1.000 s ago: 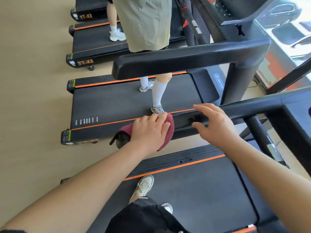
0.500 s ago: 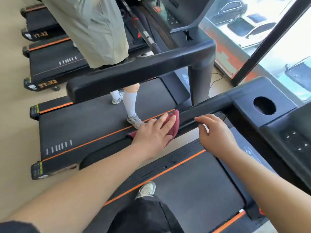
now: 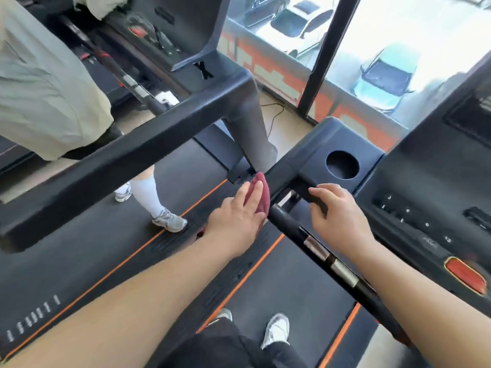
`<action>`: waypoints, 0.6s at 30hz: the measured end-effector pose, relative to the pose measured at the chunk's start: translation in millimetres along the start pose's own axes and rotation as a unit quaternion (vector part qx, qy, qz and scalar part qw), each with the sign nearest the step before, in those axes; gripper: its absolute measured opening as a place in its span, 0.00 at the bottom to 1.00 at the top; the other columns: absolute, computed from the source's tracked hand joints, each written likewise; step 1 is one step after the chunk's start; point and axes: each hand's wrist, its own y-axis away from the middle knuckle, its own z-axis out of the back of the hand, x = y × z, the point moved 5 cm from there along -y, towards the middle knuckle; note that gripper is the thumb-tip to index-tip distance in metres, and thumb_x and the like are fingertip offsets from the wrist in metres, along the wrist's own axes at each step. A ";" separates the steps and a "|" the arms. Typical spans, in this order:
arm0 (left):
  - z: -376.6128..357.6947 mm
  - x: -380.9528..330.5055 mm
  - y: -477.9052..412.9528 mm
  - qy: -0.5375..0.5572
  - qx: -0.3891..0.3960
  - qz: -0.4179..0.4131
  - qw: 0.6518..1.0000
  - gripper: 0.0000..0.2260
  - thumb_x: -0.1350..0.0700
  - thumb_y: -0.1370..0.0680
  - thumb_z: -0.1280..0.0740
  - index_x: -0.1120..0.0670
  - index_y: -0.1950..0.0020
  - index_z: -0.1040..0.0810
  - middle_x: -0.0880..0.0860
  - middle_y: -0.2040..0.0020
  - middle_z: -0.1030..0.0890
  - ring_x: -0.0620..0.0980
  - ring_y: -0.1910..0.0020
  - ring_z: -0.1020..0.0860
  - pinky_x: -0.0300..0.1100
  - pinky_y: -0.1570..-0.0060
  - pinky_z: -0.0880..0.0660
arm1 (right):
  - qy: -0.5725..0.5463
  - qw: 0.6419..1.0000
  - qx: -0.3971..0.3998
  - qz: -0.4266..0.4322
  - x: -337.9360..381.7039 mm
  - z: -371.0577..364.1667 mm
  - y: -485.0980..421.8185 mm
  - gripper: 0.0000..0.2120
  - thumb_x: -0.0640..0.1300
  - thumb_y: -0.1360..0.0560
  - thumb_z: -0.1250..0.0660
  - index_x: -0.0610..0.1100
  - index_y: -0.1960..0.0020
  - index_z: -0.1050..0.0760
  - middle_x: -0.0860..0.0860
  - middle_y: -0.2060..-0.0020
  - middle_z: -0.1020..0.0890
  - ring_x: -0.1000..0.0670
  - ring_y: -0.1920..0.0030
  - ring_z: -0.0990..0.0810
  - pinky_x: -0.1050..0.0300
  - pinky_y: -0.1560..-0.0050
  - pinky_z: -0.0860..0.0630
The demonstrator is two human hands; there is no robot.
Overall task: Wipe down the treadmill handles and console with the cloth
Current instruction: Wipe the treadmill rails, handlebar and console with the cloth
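Pressing the maroon cloth (image 3: 259, 192) flat under the left hand (image 3: 236, 216), fingers straight, no pinch, right at the far end of the left side handle (image 3: 279, 173) and up against the near-left corner of the console (image 3: 398, 181). Got the right hand (image 3: 337, 213) curled round the short black grip (image 3: 316, 200) just right of the cloth, so bracing there, not wiping. Looks like mid-handle-wipe, with the console probably not done yet. To do this bit well: put palm weight on the cloth, wrap it over the top and down both sides of the handle instead of skimming only the top, then work into the joint near the cup holder (image 3: 342, 164). Worth hitting the crossbar (image 3: 292, 227) with the metal sensor plates too. Go light around the buttons (image 3: 414, 216) and the red stop key (image 3: 465, 274). Also mind the other person (image 3: 47, 88) on the next treadmill over on the left.
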 end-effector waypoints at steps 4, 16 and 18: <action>2.7 -21.9 -26.0 -0.037 -0.023 -0.016 0.999 0.28 0.43 0.14 0.55 0.45 0.17 0.64 0.48 0.16 0.57 0.54 0.19 0.46 0.50 0.25 0.38 | 0.061 0.998 0.017 0.008 -21.9 20.1 -8.8 0.18 0.44 0.24 0.30 0.48 0.34 0.22 0.53 0.35 0.23 0.49 0.32 0.29 0.47 0.45 0.21; 8.9 -73.5 -117.4 -0.130 0.001 -0.120 0.984 0.28 0.42 0.19 0.69 0.47 0.19 0.68 0.50 0.17 0.66 0.57 0.18 0.62 0.53 0.19 0.52 | 0.149 0.987 0.047 0.045 -85.4 63.5 -43.0 0.37 0.66 0.31 0.27 0.42 0.31 0.24 0.49 0.24 0.32 0.50 0.22 0.41 0.49 0.41 0.22; 21.2 -93.0 -129.1 -0.125 0.005 -0.139 0.982 0.26 0.44 0.15 0.63 0.48 0.19 0.66 0.47 0.19 0.68 0.52 0.19 0.67 0.48 0.20 0.63 | 0.152 0.985 0.074 0.026 -94.4 72.2 -52.9 0.40 0.70 0.30 0.31 0.44 0.29 0.27 0.52 0.23 0.35 0.52 0.21 0.44 0.49 0.38 0.24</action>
